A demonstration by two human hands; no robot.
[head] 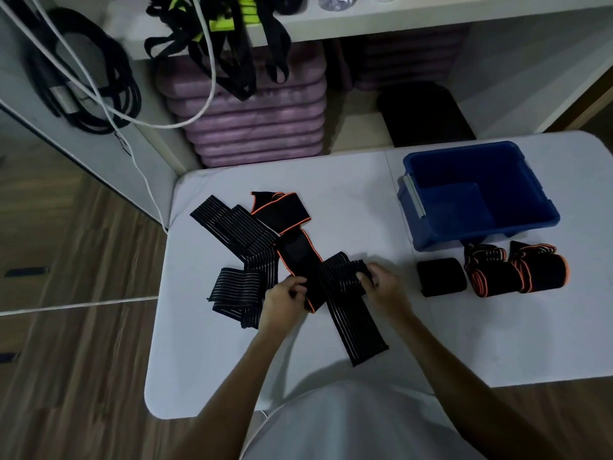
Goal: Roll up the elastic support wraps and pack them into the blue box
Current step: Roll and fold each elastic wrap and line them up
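my left hand (286, 291) pinches the orange-edged wrap (300, 260) at its near end, and my right hand (381, 283) has its fingers curled around the started roll of the striped wrap (351, 313), whose tail lies toward the near table (497, 343) edge. these wraps look light, soft and stretchy, so i think it is best to hold at the end and keep tension. right of my hands three finished rolls (491, 273) lie near the table's right edge, with free room in front of them, and behind them stands the blue box (477, 197), open, with nothing visible inside.

Bare white table (358, 200) lies open between the heap of unrolled wraps (265, 247) and the blue box (477, 197). Three rolled wraps (491, 273) crowd the box's near side; its open top is unobstructed.
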